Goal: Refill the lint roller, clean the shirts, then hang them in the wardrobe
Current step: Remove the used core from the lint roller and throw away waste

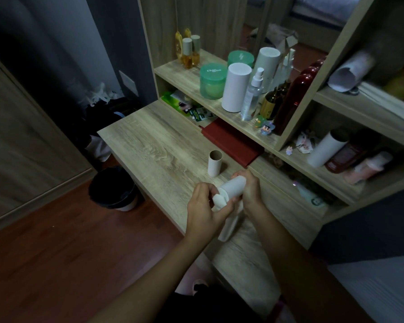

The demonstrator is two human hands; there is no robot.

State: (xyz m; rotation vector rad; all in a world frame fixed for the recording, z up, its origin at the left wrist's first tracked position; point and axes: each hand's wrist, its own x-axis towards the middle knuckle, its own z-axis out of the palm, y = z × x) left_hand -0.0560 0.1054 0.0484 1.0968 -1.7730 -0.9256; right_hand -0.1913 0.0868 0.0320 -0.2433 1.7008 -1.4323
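Over the wooden table (149, 141), both hands are holding a white lint roller (231, 188), its roll lying tilted and its handle pointing down toward the person. Left hand (204, 210) is pinching the round end cap; right hand (251, 190) is wrapping its grip around the roll. 1 bare cardboard tube (215, 163) is standing upright just beyond.

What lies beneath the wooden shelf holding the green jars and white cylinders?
Under the shelf, green packets and a dark red book lie on the desk. The recess is dark further back, and the shelf board covers whatever else sits there.
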